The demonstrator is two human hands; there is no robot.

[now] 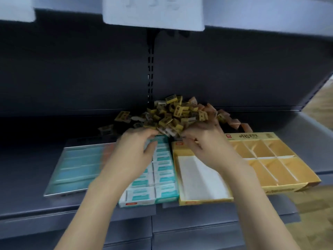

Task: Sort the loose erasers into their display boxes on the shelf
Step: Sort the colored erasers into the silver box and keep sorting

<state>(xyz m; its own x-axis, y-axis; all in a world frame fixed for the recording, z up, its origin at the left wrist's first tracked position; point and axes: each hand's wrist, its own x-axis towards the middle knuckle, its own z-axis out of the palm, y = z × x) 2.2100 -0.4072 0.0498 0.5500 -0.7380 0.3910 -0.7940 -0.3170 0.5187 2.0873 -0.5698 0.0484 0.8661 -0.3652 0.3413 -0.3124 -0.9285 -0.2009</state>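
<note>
- Erasers [173, 112] lie heaped at the back of the shelf [288, 123], behind 4 display boxes.
- Left hand [133, 152] reaches the heap's front edge over the teal box [162, 177], fingers curled; its grasp cannot be told.
- Right hand [207, 145] reaches likewise over the yellow box [203, 184].

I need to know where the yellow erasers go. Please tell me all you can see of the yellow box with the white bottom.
The yellow box with the white bottom looks like cardboard, open on top, and lies flat on the grey shelf. Its visible inside seems empty. A red label sits on its far edge. The teal box is at its left, the orange divided box at its right. The right hand hovers above its far end.
</note>
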